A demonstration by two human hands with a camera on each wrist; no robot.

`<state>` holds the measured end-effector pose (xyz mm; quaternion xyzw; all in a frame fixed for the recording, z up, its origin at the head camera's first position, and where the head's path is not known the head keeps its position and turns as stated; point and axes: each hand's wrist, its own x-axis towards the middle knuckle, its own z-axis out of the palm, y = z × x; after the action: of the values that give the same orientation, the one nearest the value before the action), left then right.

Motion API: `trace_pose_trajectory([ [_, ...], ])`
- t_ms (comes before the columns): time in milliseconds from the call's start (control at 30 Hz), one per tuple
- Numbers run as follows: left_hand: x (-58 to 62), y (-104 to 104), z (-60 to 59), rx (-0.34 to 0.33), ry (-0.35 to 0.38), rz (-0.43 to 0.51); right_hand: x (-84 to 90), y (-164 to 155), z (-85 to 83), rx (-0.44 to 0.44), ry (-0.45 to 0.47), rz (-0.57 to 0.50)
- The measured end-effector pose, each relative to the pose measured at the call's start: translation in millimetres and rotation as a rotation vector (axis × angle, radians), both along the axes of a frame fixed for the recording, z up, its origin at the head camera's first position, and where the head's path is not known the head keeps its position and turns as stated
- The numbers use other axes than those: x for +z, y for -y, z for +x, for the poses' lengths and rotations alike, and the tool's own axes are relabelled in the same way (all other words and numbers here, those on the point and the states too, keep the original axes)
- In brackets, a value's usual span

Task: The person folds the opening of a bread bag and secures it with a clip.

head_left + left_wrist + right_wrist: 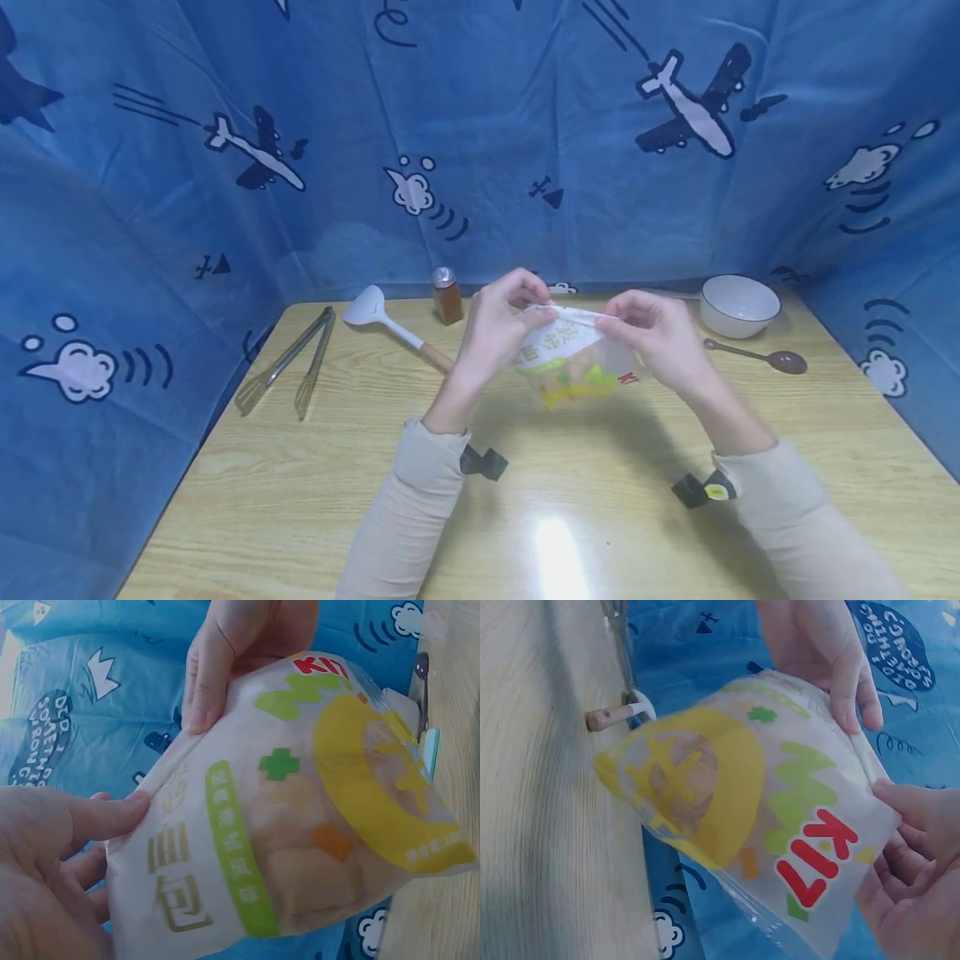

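Observation:
A printed plastic bag of bread (573, 367) hangs above the table, its top edge pinched by both hands. My left hand (498, 321) grips one end of that edge between thumb and fingers; my right hand (652, 333) pinches the other end. In the left wrist view, pale bread pieces show through the clear part of the bag (300, 825), and the left thumb lies on its white edge. Red "KI7" lettering marks the bag (780, 802) in the right wrist view. No opening in the top edge is visible.
On the wooden table (360, 500), metal tongs (300, 358) and a white spatula with a wooden handle (390, 325) lie at left. Behind stands a shaker of brown spice (447, 298). A white saucepan (738, 307) and brown spoon (772, 358) are at right. Blue curtain (480, 125) surrounds the table.

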<state>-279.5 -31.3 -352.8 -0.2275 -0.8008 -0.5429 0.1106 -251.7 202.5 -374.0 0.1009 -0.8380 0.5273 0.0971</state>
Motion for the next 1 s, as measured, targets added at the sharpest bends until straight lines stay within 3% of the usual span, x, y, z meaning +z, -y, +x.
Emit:
trace_pose_trajectory([
  [167,2.9,7.2,-1.3,-0.028,0.019,-0.039,-0.8,8.5,5.5,-0.033,-0.169,0.053],
  [300,4.6,11.3,-2.2,-0.034,0.055,-0.111,-0.5,11.3,7.3,-0.038,-0.229,0.031],
  [467,4.8,12.8,-1.8,-0.008,0.113,-0.156,-1.2,10.5,8.1,-0.040,-0.200,-0.001],
  [733,6.0,11.9,1.3,0.029,0.101,-0.094,-1.2,7.5,4.3,-0.020,-0.192,0.027],
  [1000,7.9,10.9,2.2,0.050,0.054,-0.187,-5.0,6.4,6.3,0.054,-0.178,0.104],
])
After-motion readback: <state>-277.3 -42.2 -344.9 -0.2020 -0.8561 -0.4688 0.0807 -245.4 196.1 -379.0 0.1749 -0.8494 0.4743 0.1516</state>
